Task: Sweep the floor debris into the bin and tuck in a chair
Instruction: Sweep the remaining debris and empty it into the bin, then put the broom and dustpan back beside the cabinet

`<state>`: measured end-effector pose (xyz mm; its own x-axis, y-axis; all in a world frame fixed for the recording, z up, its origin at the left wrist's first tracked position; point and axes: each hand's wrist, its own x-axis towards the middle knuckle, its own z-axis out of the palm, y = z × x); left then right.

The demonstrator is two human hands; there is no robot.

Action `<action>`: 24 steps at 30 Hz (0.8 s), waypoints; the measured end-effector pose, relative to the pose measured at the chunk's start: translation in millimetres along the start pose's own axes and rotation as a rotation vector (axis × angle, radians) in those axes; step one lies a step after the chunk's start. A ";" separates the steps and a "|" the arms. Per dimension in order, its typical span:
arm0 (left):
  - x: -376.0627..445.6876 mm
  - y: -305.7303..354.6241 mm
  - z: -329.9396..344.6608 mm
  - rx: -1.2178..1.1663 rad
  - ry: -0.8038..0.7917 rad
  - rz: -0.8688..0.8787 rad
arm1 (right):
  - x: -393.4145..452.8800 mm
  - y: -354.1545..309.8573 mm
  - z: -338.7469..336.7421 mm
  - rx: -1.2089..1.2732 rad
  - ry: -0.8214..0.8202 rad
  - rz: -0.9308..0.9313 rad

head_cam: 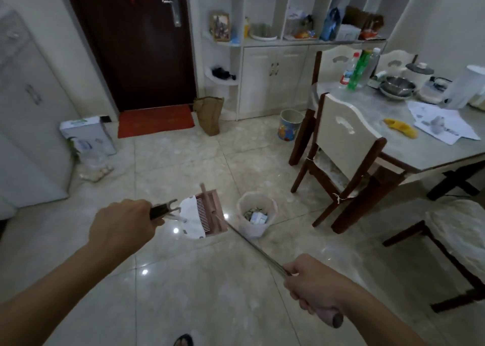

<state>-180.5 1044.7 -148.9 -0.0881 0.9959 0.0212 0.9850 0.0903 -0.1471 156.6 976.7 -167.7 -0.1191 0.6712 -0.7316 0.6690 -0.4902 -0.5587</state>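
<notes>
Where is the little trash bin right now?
In the head view, the trash bin stands on the tiled floor near the middle, just right of the dustpan and left of the nearest chair.

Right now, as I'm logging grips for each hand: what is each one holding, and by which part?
The left hand grips the dark handle end of the broom. The right hand grips the dustpan by the pink grip atop its long metal handle.
</notes>
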 end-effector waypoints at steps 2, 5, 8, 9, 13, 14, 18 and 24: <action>-12.0 -7.3 12.0 -0.035 -0.018 -0.059 | 12.5 -9.3 6.8 -0.087 -0.042 0.003; -29.5 -16.9 29.8 -0.061 -0.056 -0.118 | 25.4 -22.4 24.2 -0.207 -0.091 0.013; -45.2 -23.3 44.9 -0.102 -0.094 -0.164 | 33.3 -30.7 46.4 -0.298 -0.133 0.011; -50.0 -25.2 49.1 -0.120 -0.103 -0.182 | 34.9 -32.9 53.5 -0.331 -0.150 0.004; -72.8 -35.8 62.9 -0.159 -0.138 -0.228 | 35.1 -42.3 81.2 -0.392 -0.217 -0.012; -78.5 -39.3 66.4 -0.172 -0.144 -0.229 | 35.0 -45.0 89.6 -0.370 -0.231 -0.006; -98.7 -62.5 80.7 -0.209 -0.164 -0.232 | 36.3 -65.8 136.3 -0.324 -0.304 -0.006; -146.9 -144.1 113.1 -0.238 -0.195 -0.302 | 49.7 -125.1 215.2 -0.283 -0.385 0.013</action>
<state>-326.3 886.3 -242.7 -0.3821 0.9097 -0.1628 0.9152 0.3969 0.0698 -90.9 951.8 -218.3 -0.3372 0.3851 -0.8591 0.8393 -0.2905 -0.4596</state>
